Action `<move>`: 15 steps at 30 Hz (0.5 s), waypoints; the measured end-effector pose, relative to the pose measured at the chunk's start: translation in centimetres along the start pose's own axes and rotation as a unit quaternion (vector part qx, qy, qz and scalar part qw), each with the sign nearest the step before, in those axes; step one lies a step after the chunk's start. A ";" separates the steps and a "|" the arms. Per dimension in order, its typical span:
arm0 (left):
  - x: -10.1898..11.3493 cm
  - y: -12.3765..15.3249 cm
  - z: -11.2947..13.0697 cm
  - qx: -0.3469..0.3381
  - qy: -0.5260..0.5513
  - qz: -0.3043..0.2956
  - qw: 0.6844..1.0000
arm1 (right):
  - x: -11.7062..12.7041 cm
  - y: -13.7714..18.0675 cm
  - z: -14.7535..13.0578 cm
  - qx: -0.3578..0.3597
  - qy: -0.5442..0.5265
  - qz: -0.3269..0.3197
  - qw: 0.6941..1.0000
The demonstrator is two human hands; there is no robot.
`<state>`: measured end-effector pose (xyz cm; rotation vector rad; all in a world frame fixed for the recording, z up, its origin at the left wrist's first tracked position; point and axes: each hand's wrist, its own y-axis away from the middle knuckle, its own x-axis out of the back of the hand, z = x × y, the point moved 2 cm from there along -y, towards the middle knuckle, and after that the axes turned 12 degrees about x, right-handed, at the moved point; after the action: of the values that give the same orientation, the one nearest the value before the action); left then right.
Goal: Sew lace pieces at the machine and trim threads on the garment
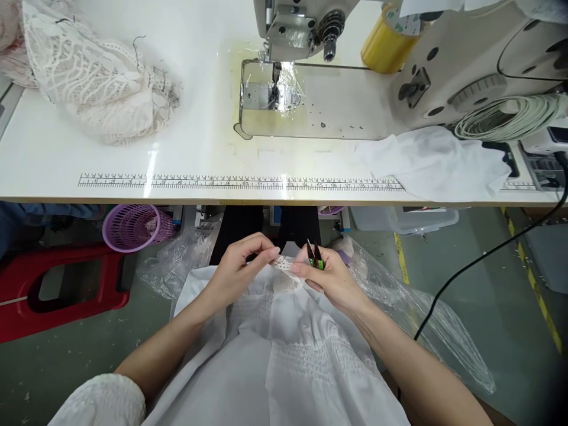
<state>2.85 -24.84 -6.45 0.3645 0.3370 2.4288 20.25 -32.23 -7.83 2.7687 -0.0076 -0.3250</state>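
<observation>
Below desk near edge, above white cloth, lace strip looks v. light, soft, snag-prone, best pinched at ends: L hand grip pinched on one end, R hand closed round snips w/ thumb on other.

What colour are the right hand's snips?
The snips are black and bright green, clearest in the head view.

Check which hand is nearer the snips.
Right: the right hand holds the snips. The left hand is apart from them, to their left, fingertips at the lace.
</observation>
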 end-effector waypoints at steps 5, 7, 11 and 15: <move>-0.4 -0.4 -0.3 0.006 0.034 -0.066 0.997 | -0.2 -0.3 -0.1 0.021 -0.007 0.014 1.000; -0.6 -0.4 -0.4 -0.018 0.019 -0.041 0.999 | -0.4 -0.4 -0.2 0.050 0.017 0.030 0.998; -0.8 -0.3 -0.4 -0.129 -0.067 0.027 0.989 | -0.4 0.0 -0.5 0.179 0.118 0.085 0.973; -0.5 -0.1 0.0 -0.280 -0.152 0.109 0.942 | 0.2 1.0 -0.6 0.307 0.215 0.045 0.926</move>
<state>3.25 -25.10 -6.59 0.5261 -0.5491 2.4949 20.64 -33.02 -6.98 3.3790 -0.1506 0.3850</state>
